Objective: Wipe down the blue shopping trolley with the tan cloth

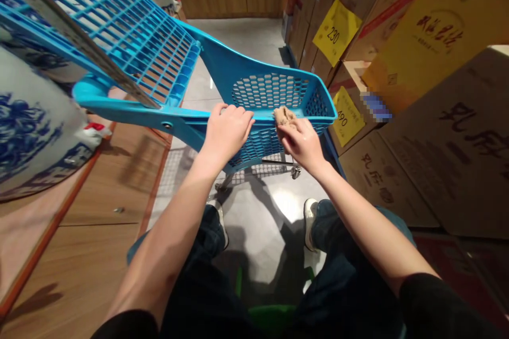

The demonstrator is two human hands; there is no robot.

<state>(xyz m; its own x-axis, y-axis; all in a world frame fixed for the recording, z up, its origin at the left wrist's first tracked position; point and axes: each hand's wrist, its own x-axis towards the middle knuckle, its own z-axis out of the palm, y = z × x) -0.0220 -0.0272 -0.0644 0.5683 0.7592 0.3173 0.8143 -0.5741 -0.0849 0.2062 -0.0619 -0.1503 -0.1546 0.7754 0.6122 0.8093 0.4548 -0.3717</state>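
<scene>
Okay, your left hand (228,135) sits curled over the rim (260,115) of the blue cart (222,61), its fingers (238,116) closed narrow around the plastic at center frame. Your right hand (299,144) rests just beside it, fingers bent over a tan lump (284,115) pressed against that same rim; you can't tell from this view whether it's crumpled paper or cloth. Best to pin the lump firmly under your fingertips rather than let it sit loose on the edge, and hold both wrists level so the cart stays steady. Toward the upper left of the frame, the cart's grid panel (119,26) leans above blue-and-white vases (32,127) standing on a wooden bench (91,254). Along the right side, cartons (409,169) stack up, carrying yellow price tags (336,32).
</scene>
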